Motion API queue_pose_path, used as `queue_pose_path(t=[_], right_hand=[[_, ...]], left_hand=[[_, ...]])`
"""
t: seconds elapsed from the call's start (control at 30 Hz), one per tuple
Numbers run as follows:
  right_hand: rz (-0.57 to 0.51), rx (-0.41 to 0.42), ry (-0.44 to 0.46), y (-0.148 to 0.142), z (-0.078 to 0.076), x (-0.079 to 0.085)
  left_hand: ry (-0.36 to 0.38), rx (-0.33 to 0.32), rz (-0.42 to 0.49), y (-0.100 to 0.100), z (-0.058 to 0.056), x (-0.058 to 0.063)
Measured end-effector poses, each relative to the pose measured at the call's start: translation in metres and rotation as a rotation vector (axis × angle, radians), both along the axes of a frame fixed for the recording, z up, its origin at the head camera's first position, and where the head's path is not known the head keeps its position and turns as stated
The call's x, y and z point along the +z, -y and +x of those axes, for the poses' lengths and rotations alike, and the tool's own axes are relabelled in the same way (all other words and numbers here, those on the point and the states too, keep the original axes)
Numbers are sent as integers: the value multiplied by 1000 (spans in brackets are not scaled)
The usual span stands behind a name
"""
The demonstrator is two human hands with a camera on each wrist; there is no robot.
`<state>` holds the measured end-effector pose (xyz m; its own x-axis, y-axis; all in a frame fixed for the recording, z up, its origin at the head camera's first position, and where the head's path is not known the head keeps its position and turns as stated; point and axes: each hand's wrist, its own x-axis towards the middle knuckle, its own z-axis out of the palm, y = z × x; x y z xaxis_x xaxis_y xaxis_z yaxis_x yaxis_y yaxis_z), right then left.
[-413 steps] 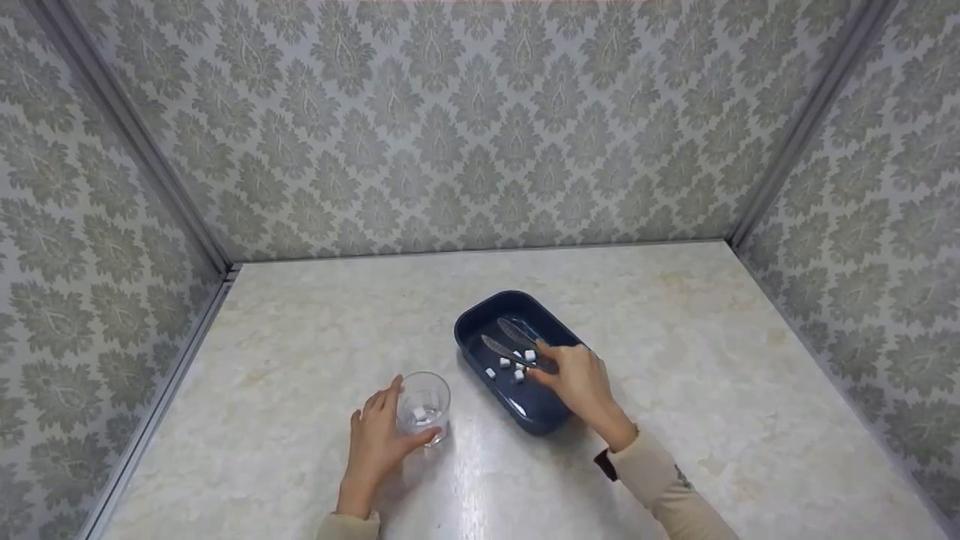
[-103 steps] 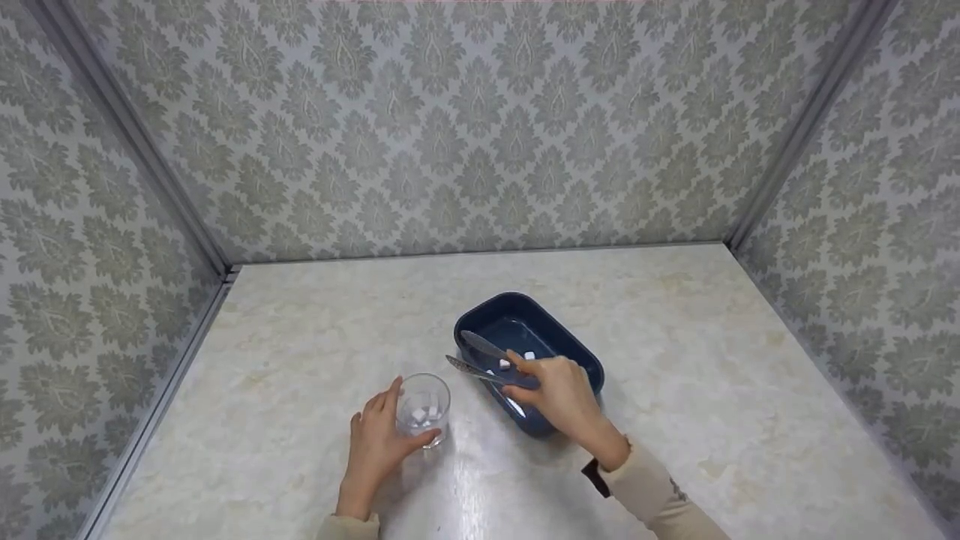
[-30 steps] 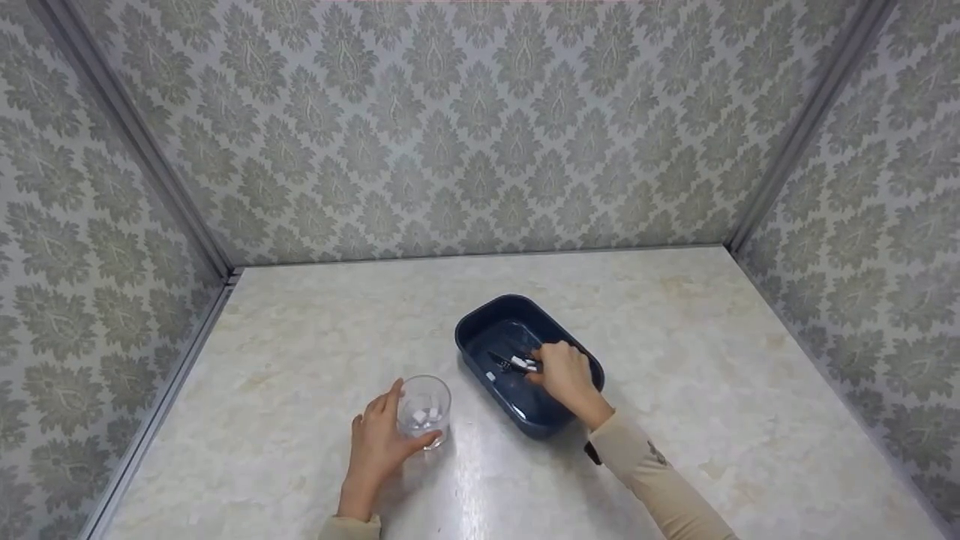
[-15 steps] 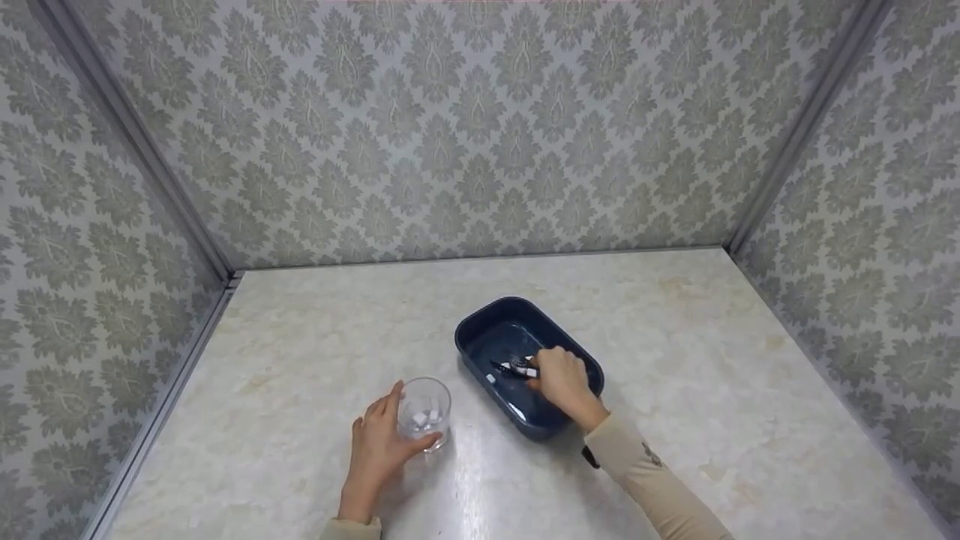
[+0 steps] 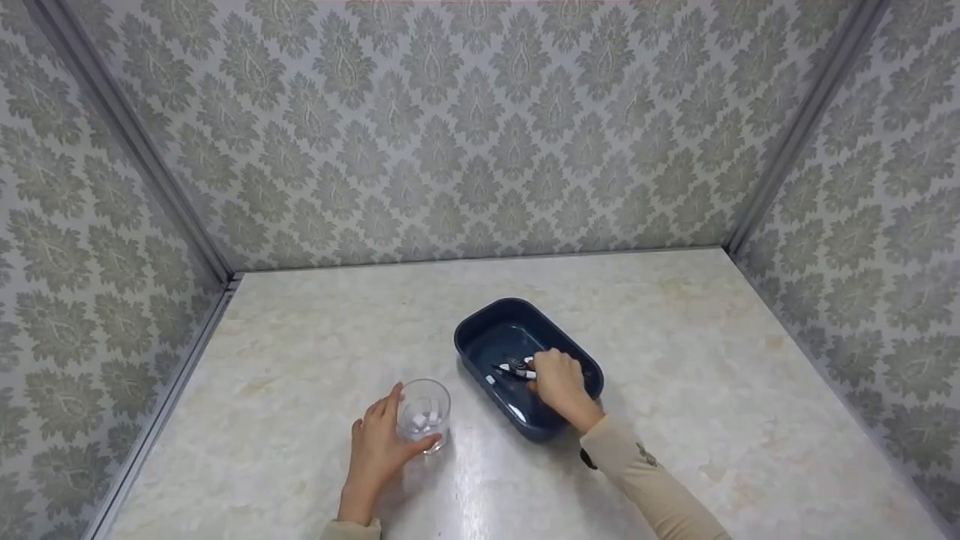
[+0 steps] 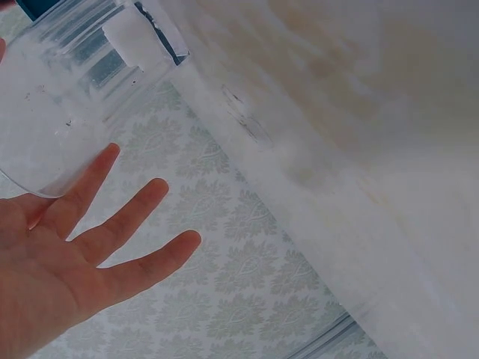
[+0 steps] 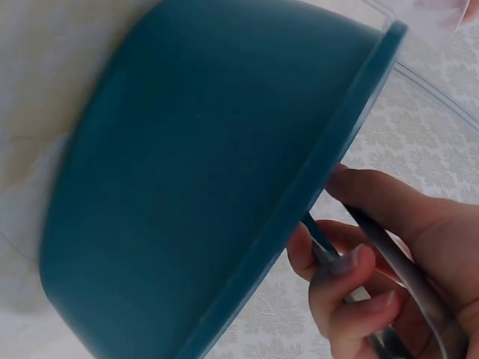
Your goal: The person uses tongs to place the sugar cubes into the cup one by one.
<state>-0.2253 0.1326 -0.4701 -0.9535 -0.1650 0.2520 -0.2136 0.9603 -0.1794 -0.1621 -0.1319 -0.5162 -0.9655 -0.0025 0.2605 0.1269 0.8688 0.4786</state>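
My left hand (image 5: pixel 379 450) holds a clear drinking glass (image 5: pixel 429 394) between thumb and forefinger; its other fingers spread free in the left wrist view. White cubes (image 5: pixel 420 420) lie at the bottom of the glass. My right hand (image 5: pixel 559 381) grips metal tongs (image 7: pixel 397 269) and reaches into a dark blue rectangular dish (image 5: pixel 495 343). The tips of the tongs stand close together low in the dish, at white cubes partly hidden by the hand. One white cube (image 5: pixel 490 379) lies apart by the left wall of the dish.
The dish and glass stand on a pale marbled table (image 5: pixel 315 337), the glass left of the dish and nearer me. Patterned walls (image 5: pixel 480 150) close off the back and both sides.
The tongs, spread over the dish's left rim a few seconds ago, are now down inside it with their arms drawn together. Fewer cubes show in the dish than at first. My left hand stays put.
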Motion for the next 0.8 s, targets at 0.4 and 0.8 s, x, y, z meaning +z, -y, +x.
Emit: queue_pose_path(t=[0.4, 0.8], right_hand=[[51, -14, -31, 1, 1, 0], [63, -12, -29, 0, 1, -1]], left_hand=[[-14, -7, 9, 0, 0, -1], [-31, -11, 3, 1, 0, -1]])
